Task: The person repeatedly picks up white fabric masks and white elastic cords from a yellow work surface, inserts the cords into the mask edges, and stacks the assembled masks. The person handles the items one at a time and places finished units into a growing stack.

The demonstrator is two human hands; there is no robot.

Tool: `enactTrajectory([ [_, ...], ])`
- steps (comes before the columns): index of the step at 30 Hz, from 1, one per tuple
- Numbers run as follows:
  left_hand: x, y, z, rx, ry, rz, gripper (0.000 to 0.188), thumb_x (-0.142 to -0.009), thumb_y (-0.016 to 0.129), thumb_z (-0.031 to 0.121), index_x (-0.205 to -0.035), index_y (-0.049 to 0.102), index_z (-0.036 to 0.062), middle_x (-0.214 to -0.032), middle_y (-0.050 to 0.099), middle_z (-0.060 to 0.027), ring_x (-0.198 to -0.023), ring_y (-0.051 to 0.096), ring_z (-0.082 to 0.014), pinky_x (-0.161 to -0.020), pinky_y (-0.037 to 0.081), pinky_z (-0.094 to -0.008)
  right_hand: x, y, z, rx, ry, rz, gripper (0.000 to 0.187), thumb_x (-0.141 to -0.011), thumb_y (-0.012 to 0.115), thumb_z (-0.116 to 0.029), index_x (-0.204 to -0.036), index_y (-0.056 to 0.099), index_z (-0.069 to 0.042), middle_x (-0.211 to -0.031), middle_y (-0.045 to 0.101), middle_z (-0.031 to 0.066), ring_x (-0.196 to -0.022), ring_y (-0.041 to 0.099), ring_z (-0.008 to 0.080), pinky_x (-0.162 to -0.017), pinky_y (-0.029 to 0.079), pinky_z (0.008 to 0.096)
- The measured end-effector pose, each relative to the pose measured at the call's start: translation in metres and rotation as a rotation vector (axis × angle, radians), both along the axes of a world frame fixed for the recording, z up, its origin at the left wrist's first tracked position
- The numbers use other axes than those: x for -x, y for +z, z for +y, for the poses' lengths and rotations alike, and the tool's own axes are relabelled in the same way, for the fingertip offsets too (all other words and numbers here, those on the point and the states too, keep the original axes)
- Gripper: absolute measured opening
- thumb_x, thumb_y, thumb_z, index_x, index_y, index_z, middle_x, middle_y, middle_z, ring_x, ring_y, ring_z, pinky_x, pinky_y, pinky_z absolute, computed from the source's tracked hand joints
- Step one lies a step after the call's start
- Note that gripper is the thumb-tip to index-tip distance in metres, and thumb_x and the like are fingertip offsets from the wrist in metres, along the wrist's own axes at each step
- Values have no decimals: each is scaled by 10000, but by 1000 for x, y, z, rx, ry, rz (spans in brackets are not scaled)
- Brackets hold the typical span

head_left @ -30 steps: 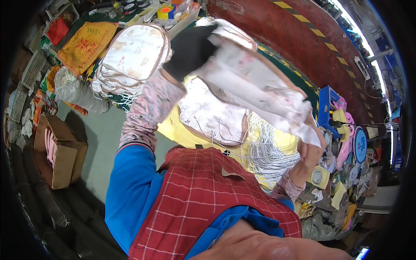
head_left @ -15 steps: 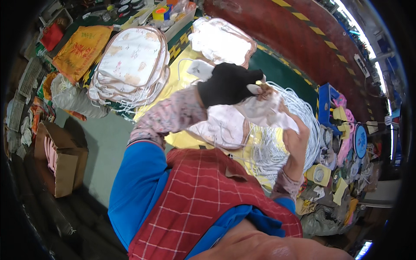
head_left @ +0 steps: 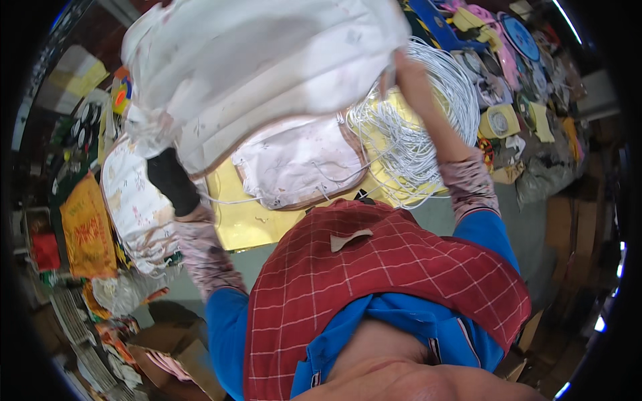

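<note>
A large white padded cloth piece (head_left: 267, 73) with a brown edge and faint print is spread out in the air in front of me, blurred by motion. My left hand (head_left: 172, 182), in a black glove, is closed at its left end, where the fabric bunches up. At the right edge my bare right hand (head_left: 409, 79) grips the same piece. Below it a similar white pad (head_left: 301, 160) with brown trim and cords lies on the yellow sheet (head_left: 247, 227).
A big coil of white cord (head_left: 428, 120) lies to the right. More printed pads (head_left: 130, 200) are stacked at the left, beside an orange bag (head_left: 88, 227). A blue bin (head_left: 438, 27) stands at the far right, and a cardboard box (head_left: 174, 354) at the lower left.
The crumpled cloth between my hands is now spread wide and raised. My hands have moved apart, the left one toward the left. My view has turned.
</note>
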State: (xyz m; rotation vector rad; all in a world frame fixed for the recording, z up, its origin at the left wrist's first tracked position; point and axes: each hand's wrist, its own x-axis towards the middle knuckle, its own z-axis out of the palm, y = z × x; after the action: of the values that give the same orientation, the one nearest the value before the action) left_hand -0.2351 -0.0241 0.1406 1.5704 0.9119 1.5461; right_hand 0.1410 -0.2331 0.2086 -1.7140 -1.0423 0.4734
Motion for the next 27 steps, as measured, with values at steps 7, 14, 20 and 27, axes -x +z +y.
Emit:
enactTrajectory([
  [7,50,-107,-22,-114,278,131,231,-865,485,104,-1013,569,-52,-998,578,-132,-845,555,-215,-777,448,-310,16,-113,-34,104,263,495,378,-939,420,-312,-1009,602,12,-854,646,103,-713,619,158,-585,504,262],
  [14,155,45,-38,-439,843,385,215,-864,565,115,-983,578,-64,-796,613,-142,-597,534,-199,-545,463,-286,-140,-251,-90,475,-490,212,342,-843,558,-328,-927,649,-10,-799,653,106,-729,631,144,-563,505,288],
  [20,155,5,7,-87,737,1664,451,-840,540,434,-1180,556,138,-1080,607,-139,-971,593,-290,-732,485,-410,-141,-276,-87,661,-494,-458,325,-803,581,-324,-810,643,-5,-772,655,150,-634,655,213,-576,518,339],
  [27,-75,-103,-124,386,-343,914,463,-836,584,115,-1278,456,61,-1017,624,-176,-870,635,-274,-729,484,-357,-87,-165,-55,-113,-244,440,230,-906,512,-184,-1007,509,23,-769,623,121,-599,617,158,-539,513,260],
])
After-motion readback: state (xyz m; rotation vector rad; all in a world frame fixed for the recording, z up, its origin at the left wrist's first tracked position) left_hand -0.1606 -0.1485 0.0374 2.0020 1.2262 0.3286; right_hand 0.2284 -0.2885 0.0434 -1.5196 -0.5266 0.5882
